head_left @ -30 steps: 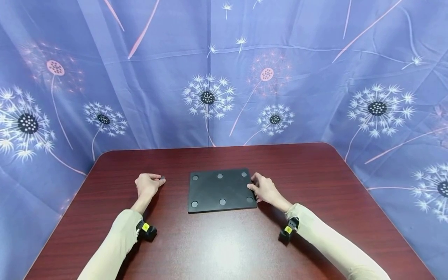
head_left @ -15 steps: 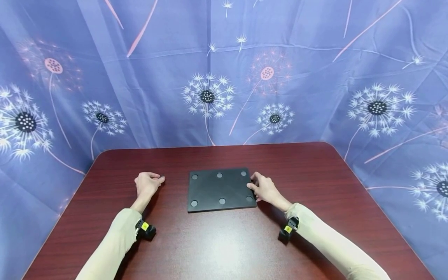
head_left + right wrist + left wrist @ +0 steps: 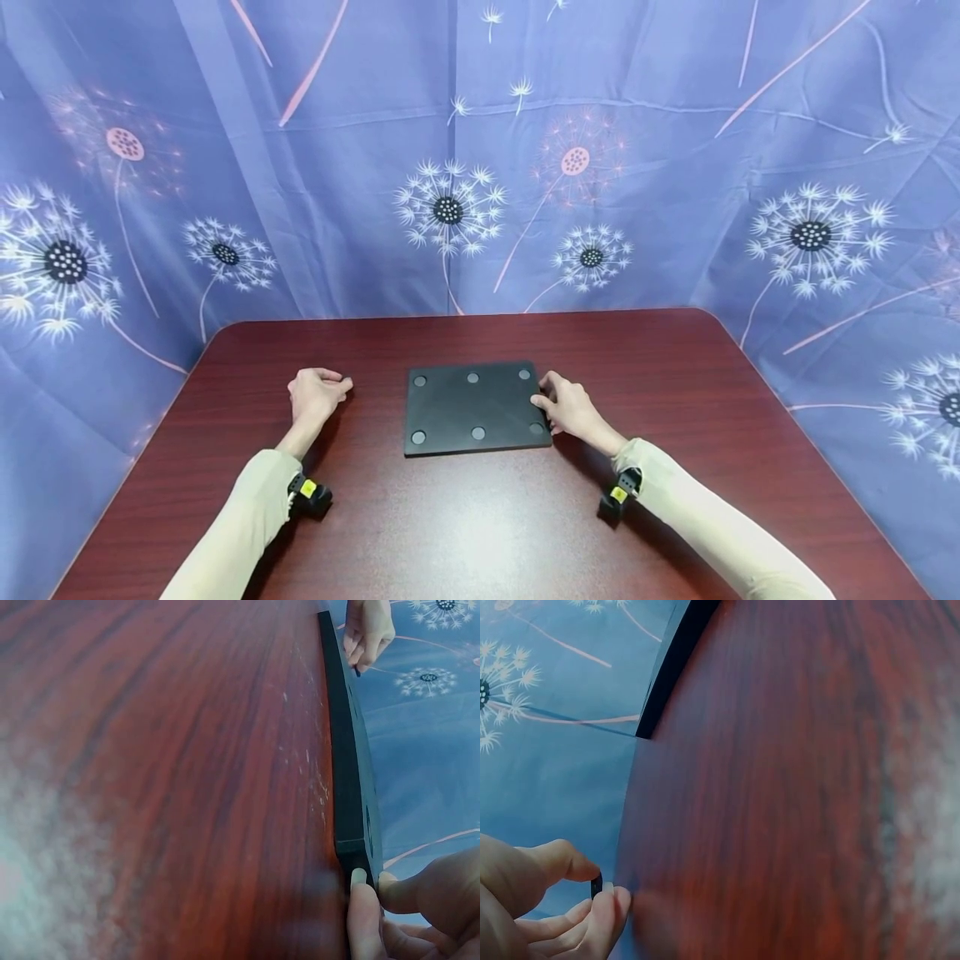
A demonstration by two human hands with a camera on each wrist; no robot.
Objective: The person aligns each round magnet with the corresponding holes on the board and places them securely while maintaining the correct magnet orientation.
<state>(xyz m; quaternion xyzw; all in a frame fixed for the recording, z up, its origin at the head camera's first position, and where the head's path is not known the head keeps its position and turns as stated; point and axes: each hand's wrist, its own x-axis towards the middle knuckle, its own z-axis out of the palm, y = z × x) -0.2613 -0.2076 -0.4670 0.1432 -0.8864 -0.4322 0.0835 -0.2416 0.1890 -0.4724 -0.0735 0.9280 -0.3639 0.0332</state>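
Observation:
Left of the board, my left hand [image 3: 315, 395] pinches a small dark piece between thumb and fingers. The left wrist view shows this small dark piece [image 3: 596, 885] edge-on, as a thin black sliver with something pale beside it; its full shape is hidden. A flat black rectangular board [image 3: 472, 407] lies on the table, with several round grey spots near its long edges. My right hand [image 3: 568, 405] holds the board's right edge, thumb on top. In the right wrist view the fingers [image 3: 364, 915] press against the board's side near its corner.
The dark red wooden table [image 3: 480, 517] has rounded far corners. A blue curtain [image 3: 360, 208] with dandelion prints hangs behind it and at both sides. Black devices with yellow marks are worn on the left wrist [image 3: 310, 493] and the right wrist [image 3: 619, 495].
The small dark piece, plain at the left fingertips one second ago, now shows only a sliver in the head view. The right hand and the board have stayed in place.

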